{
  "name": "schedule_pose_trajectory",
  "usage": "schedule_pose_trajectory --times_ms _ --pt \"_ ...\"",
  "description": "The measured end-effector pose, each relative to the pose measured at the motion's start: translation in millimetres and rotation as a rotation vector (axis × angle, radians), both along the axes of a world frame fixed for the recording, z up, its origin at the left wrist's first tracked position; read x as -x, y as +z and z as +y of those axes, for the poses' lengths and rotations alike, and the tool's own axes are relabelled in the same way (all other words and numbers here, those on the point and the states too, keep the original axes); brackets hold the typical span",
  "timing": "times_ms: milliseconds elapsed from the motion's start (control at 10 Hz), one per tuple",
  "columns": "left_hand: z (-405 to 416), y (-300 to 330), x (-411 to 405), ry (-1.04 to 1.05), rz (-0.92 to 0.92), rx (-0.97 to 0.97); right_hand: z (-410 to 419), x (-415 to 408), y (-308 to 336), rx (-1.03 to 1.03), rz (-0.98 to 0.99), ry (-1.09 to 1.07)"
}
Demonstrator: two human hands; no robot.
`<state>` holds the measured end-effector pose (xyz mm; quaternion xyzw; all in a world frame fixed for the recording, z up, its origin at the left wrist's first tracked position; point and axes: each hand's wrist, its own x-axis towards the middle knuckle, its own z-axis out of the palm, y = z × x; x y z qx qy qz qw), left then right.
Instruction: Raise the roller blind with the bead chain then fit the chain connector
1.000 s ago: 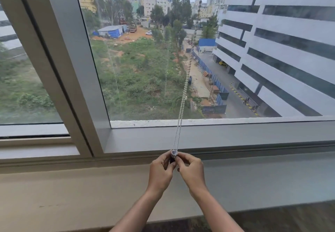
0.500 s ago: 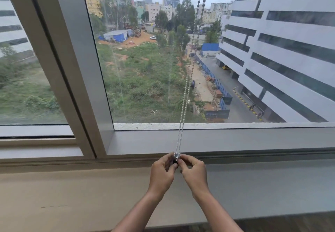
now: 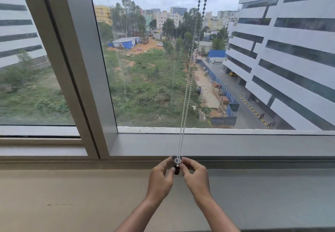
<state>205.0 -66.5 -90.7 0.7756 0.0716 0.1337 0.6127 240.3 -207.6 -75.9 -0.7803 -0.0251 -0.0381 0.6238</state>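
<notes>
A silver bead chain hangs in two strands from the top of the view down to the window's lower frame. Its bottom loop ends in a small pale connector with a dark piece just below it. My left hand and my right hand meet at that loop, fingertips pinched on either side of the connector. The roller blind itself is out of view above.
A grey window frame runs across behind the hands, with a thick upright mullion to the left. Below lies a wide beige sill. Glass shows buildings and a green plot outside.
The view has tilted up slightly, showing more of the chain's two strands. Both hands stay pinched at the chain's bottom loop, barely shifting.
</notes>
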Motion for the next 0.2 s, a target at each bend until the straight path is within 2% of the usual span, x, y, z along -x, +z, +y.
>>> schedule_pose_trajectory --times_ms 100,200 --pt "3.8 2.3 10.4 0.044 0.011 -0.143 -6.7 2.3 0.5 0.065 0.002 -0.04" --pt "3.8 -5.8 17.7 0.055 -0.046 -0.252 -14.6 1.1 0.0 0.141 -0.077 -0.045"
